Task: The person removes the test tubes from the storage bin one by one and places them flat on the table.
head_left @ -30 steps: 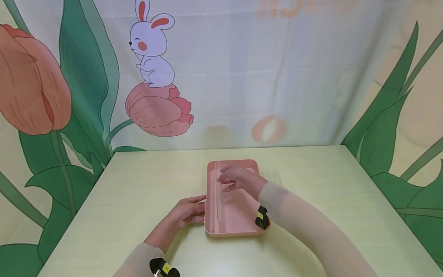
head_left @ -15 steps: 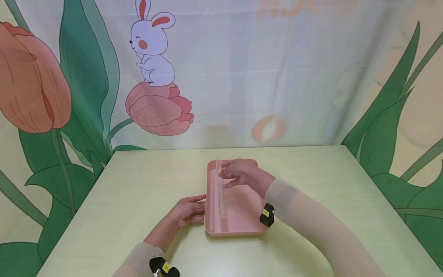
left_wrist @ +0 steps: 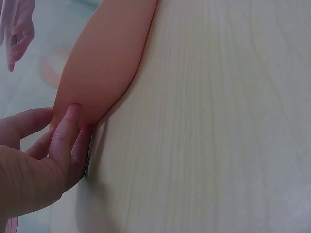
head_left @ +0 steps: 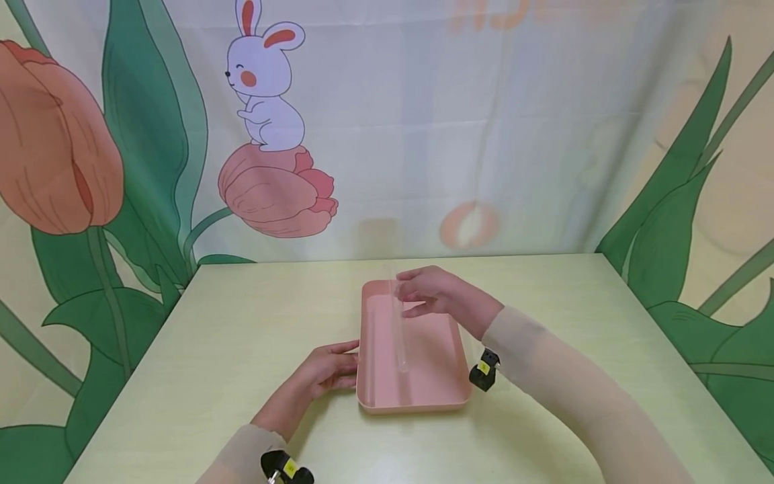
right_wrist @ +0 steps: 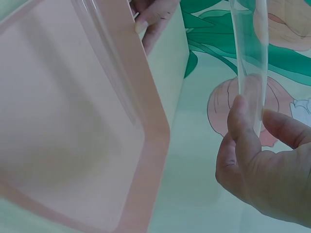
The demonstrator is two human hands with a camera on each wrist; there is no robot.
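Observation:
A long clear tube point(head_left: 399, 343) is tilted above the pink tray point(head_left: 432, 376), its lower end over the tray's middle. My right hand point(head_left: 432, 292) pinches it near its upper part; in the right wrist view the thumb and fingers point(right_wrist: 238, 116) press on opposite sides of the clear wall. Another clear tube point(head_left: 371, 363) lies lengthwise along the tray's left side. My left hand point(head_left: 326, 370) touches the outside of the tray's left wall with extended fingers, seen close in the left wrist view against the pink side point(left_wrist: 104, 53).
The tray stands on a pale wood-grain table point(head_left: 242, 323). Behind the table hangs a cloth backdrop point(head_left: 393, 134) printed with a rabbit and tulips. A black wrist camera point(head_left: 484, 370) sits on the right sleeve, close to the tray's right edge.
My right hand has lifted the clear tube from the tray's left part and carried it up and to the right. The left hand and the tray have stayed in place.

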